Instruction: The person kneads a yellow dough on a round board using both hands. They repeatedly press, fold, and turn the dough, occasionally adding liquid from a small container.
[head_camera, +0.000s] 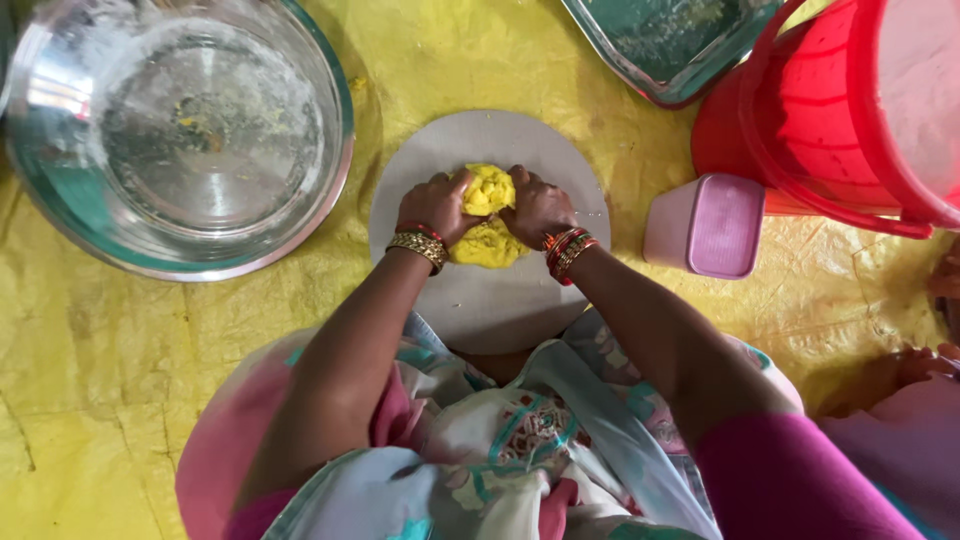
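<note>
I am sitting on a yellow floor sheet (120, 400), pressing over a round grey board (490, 310). My left hand (437, 207) and right hand (538, 208) are closing around the yellow dough (488, 215) lying between them, equally near; beyond, a steel bowl (60, 220) is resting.

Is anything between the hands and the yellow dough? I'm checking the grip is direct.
Nothing visible: the left hand and right hand press straight on the yellow dough, which lies on the round grey board.
</note>
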